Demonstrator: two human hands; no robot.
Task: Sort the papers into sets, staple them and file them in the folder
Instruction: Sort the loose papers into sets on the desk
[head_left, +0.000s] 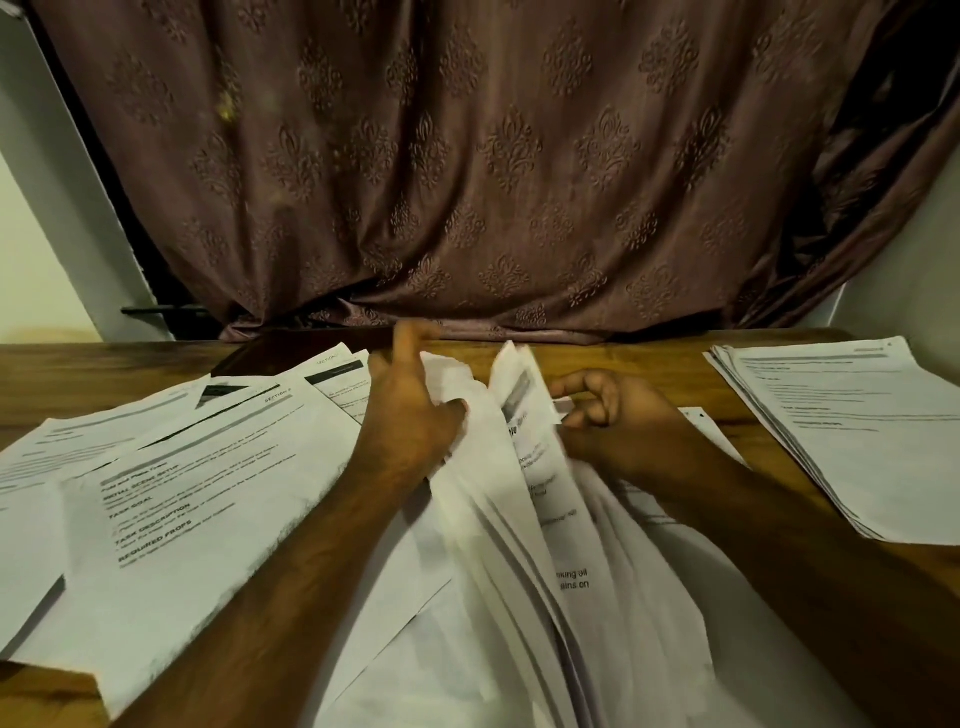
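Observation:
A thick bundle of printed sheets (524, 519) stands half lifted in the middle of the wooden table (623, 358), its pages fanned. My left hand (410, 405) grips the left side of the fanned sheets, thumb raised. My right hand (613, 410) pinches the top edge of a sheet on the bundle's right side, fingers curled. Loose printed pages (171, 483) lie spread over the table's left half. A separate squared stack of papers (841, 431) lies at the right. No stapler or folder shows.
A brown patterned curtain (467, 171) hangs right behind the table's far edge. A dark flat object (291, 353) lies at the back under the loose pages. Pale wall shows at both sides.

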